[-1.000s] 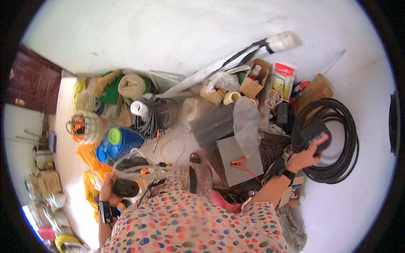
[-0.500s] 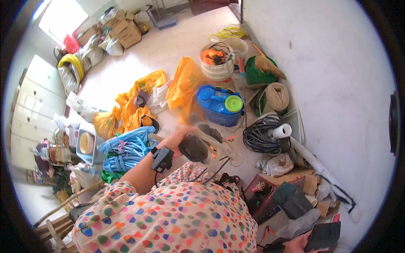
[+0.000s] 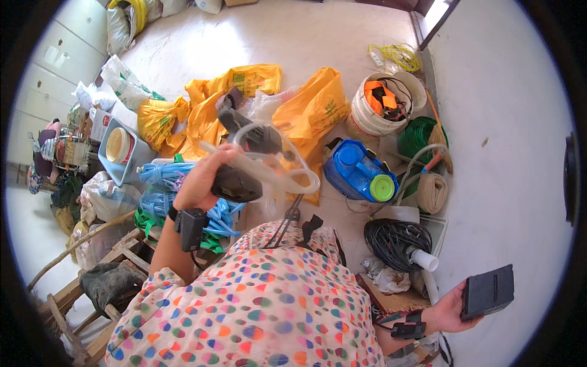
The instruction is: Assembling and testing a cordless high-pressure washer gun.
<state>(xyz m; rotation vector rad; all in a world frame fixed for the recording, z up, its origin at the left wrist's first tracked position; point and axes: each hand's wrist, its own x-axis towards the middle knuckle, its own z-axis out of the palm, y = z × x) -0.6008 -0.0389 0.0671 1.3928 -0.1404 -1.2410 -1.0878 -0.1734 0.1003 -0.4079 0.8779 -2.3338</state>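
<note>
My left hand (image 3: pixel 199 180) is closed around a black tool (image 3: pixel 237 185) with a rounded end, a second dark part beyond it and a pale translucent loop (image 3: pixel 306 177) curving round its side. Motion blur smears the loop, and I cannot make out the tool's exact kind. Out to the right, beside the white wall, my right hand (image 3: pixel 450 311) grips a black box-shaped block (image 3: pixel 489 292), fingers wrapped round its near side. Under the left hand lies a bundle of blue plastic (image 3: pixel 220 214).
Orange bags (image 3: pixel 312 107) lie ahead on the floor. Right of them stand a blue tank with a green cap (image 3: pixel 358 171) and a white bucket (image 3: pixel 380 110). Coiled black cable (image 3: pixel 397 244) sits near my right arm. A wooden frame (image 3: pixel 92 306) is at lower left.
The view has swung, showing more floor on my right. My left hand has moved left with the tool. My right hand has risen from the lower right edge with the black block.
</note>
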